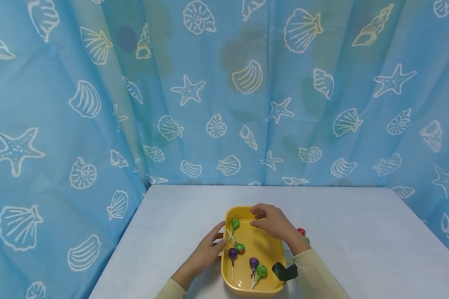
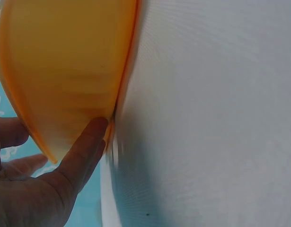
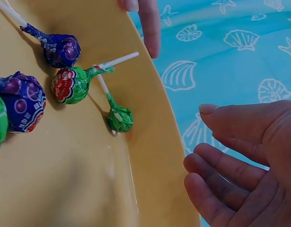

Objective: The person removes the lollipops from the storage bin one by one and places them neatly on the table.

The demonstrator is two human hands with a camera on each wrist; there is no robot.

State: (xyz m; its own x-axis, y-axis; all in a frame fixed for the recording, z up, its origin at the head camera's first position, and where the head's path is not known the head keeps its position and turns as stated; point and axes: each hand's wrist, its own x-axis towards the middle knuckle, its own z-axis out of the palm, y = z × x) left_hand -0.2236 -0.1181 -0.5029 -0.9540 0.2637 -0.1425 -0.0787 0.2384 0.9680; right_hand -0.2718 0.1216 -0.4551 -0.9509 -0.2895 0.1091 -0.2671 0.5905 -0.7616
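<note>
A yellow tray (image 1: 267,249) holds several wrapped lollipops, among them a green one (image 1: 235,223) (image 3: 120,119), a green-and-red one (image 1: 240,248) (image 3: 71,85) and a purple one (image 1: 233,253) (image 3: 62,49). My left hand (image 1: 207,251) (image 2: 46,189) grips the tray's left wall, with the thumb at the rim and fingers against the outer side (image 2: 69,71). Over the far right part of the tray is my right hand (image 1: 275,224) (image 3: 249,165), its fingers slightly bent and apart, holding nothing.
Right of the tray, partly hidden by the right arm, lie a red lollipop (image 1: 301,231) and something green (image 1: 307,240). A black band piece (image 1: 285,272) sits at the right sleeve. A blue shell-patterned curtain (image 1: 209,104) stands behind the white table (image 1: 359,232).
</note>
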